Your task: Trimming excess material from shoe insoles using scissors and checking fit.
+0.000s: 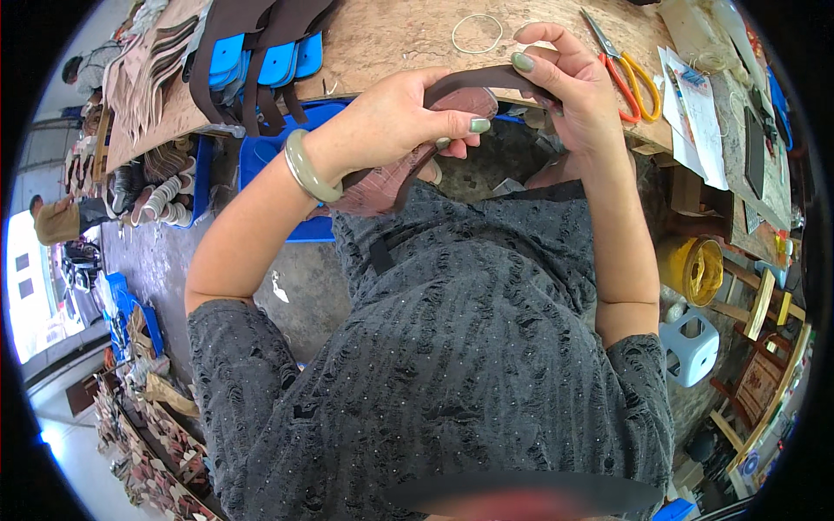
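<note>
My left hand point(391, 117), with a pale green bangle at the wrist, is closed around a reddish-brown patterned sole-shaped piece point(375, 189). A dark brown strap point(485, 78) arches from that hand across to my right hand point(569, 91). My right thumb and fingers pinch the strap's far end. Both hands are above my lap at the table's near edge. Beyond them on the wooden table point(391, 43) lies a thin pale ring point(477, 33). Scissors point(624, 74) with red and yellow handles rest just right of my right hand. How the strap joins the piece is hidden by my left fingers.
Dark brown strips with blue pads point(228, 56) and layered beige pieces point(148, 74) lie at the table's left. A blue crate point(252, 161) stands below its edge. Papers point(686, 130) lie at right, above a yellow bucket point(691, 269) and a light blue stool point(691, 347).
</note>
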